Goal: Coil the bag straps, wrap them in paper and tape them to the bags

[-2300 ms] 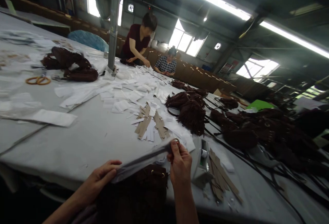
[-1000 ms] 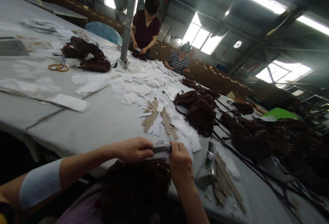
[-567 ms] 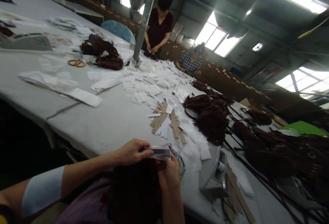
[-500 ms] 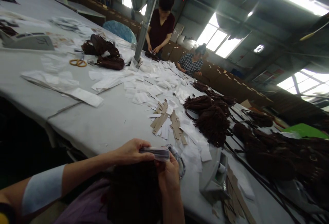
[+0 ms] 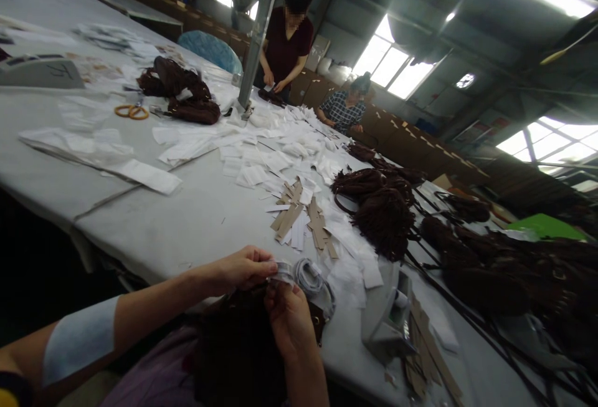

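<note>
Close together at the table's front edge, both my hands work on a pale, partly see-through strip [image 5: 283, 271]. My left hand [image 5: 246, 268] pinches its left end between thumb and fingers. From below, the closed fingers of my right hand [image 5: 290, 315] grip the same strip. Just beyond my right hand is a grey-white coil [image 5: 309, 275]; whether it joins the strip I cannot tell. A dark brown bag [image 5: 243, 344] with small metal fittings lies under my hands, against my body, its lower part lost in shadow.
A tape dispenser [image 5: 390, 320] stands to the right beside cardboard strips [image 5: 427, 344]. Brown fringed bags [image 5: 383, 207] and long straps lie beyond it. White paper pieces [image 5: 261, 158] cover the middle; orange-handled scissors [image 5: 131, 111] lie left. A metal post [image 5: 261, 33] rises near two people.
The flat, layered strip between my hands has been turned and drawn closer together. My right hand has moved left, and the coil beyond it now shows plainly. The view has shifted slightly.
</note>
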`<state>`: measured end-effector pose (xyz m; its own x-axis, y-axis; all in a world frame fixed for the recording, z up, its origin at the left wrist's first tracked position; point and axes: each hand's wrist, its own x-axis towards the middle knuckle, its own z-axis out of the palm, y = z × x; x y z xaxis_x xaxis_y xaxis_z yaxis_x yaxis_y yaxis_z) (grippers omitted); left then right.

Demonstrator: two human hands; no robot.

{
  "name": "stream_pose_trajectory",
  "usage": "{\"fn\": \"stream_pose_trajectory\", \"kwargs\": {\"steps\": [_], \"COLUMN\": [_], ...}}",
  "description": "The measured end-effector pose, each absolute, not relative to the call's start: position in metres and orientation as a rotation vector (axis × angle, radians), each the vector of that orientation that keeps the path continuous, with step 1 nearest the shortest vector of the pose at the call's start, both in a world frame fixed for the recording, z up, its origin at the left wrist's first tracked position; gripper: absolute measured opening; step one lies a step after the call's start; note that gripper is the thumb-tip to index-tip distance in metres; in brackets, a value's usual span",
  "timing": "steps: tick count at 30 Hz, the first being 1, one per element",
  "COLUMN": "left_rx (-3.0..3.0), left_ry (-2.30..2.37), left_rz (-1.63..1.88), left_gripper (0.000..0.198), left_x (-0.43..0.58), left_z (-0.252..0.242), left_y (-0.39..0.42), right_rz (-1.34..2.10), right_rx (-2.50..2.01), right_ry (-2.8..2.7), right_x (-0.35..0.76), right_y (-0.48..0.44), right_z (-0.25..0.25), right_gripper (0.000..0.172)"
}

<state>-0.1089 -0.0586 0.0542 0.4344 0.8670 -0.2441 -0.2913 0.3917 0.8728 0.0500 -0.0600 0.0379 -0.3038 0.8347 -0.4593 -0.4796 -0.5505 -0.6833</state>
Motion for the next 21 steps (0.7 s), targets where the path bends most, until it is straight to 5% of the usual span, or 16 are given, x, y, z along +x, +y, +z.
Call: {"fn": "stream_pose_trajectory", "kwargs": {"steps": [10,21], "left_rx": [0.562,0.981], "left_ry": [0.736,0.876], "left_rz": [1.092,0.875], "left_gripper": [0.044,0.043], "left_x": [-0.096,-0.105], "left_z": [0.038,0.039], "left_y": [-0.058,-0.058], "right_rz": [1.97,1.923], "right_rx": [-0.89,-0.845], "right_ry": [-0.335,-0.441], "right_x": [0.037,0.051], "right_y": [-0.056,-0.06], "right_z": [0.02,0.025], "right_gripper": [0.017,0.018]}}
